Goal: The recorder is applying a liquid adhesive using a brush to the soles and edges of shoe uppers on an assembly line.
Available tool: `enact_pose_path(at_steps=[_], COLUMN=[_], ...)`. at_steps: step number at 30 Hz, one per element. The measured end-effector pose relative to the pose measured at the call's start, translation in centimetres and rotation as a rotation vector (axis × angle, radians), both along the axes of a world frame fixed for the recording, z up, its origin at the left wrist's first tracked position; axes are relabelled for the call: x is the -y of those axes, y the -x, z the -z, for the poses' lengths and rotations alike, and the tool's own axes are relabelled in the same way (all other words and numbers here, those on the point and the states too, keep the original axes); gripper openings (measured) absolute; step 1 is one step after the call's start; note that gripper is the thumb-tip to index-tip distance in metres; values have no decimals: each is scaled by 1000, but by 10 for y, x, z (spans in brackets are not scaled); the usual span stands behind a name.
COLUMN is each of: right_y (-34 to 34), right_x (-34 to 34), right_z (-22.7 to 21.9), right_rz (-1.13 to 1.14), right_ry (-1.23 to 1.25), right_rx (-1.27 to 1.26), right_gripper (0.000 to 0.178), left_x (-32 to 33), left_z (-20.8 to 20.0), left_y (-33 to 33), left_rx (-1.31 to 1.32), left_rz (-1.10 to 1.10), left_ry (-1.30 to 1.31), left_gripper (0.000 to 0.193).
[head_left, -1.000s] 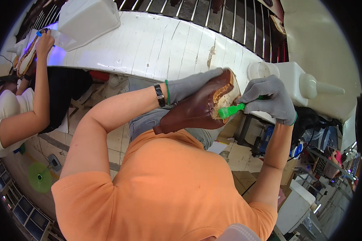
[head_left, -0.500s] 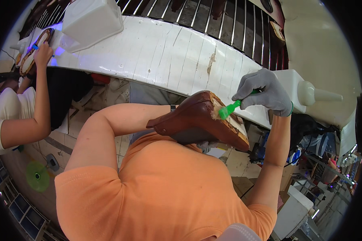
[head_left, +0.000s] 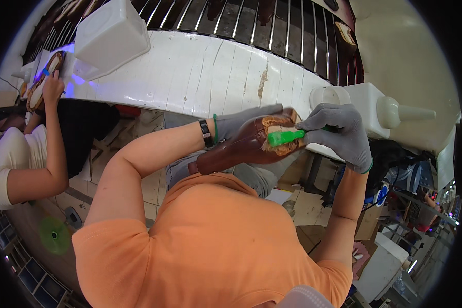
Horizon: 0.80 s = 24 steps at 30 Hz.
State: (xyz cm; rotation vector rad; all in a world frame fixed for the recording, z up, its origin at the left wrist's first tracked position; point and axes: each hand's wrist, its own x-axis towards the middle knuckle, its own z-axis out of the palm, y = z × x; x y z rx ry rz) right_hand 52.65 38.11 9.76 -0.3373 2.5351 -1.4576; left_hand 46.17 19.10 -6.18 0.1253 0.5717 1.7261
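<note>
Over on the left, a co-worker in a white top (head_left: 15, 159) has a hand (head_left: 53, 91) on a brown-edged shoe (head_left: 36, 95). A white tub (head_left: 110, 43) sits on the white table (head_left: 205, 77), near a rack of metal rods (head_left: 236, 23).

Closer to me, the person's left hand (head_left: 237, 123), in a grey glove, supports a brown boot (head_left: 236, 148) from its far side; the fingers lie straight and close together, and the thumb is hidden from me. The boot is up in the air, between the table's near edge and the orange shirt (head_left: 215, 241). Its long visible line slants from a narrow tabbed end at the lower left, by the person's waist, up to the right. There the pale, unfinished sole faces upward and toward the other hand; I can't tell toe from heel.

Across that sole lies a green brush (head_left: 286, 137), bristle end to the left. The gloved right hand (head_left: 321, 131) pinches its handle between thumb and fingers. Just beyond, a round white dish (head_left: 329, 94) adjoins a white bottle (head_left: 367, 109), whose nozzle points right.
</note>
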Motion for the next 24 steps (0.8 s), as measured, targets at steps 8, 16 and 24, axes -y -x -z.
enact_pose_path(at_steps=[8, 16, 24], right_y=[-17, -28, -15], right_x=[6, 21, 24], right_z=[0, 17, 54], right_rz=[176, 379, 519], right_ry=[-131, -111, -93], right_rx=[-5, 24, 23], right_gripper=[18, 13, 17], left_x=[7, 20, 38], left_z=[-23, -29, -34], left_y=[49, 66, 71], left_rx=[-326, -584, -954], left_rz=[-17, -309, -514], left_ry=[346, 563, 605], left_gripper=[62, 68, 61])
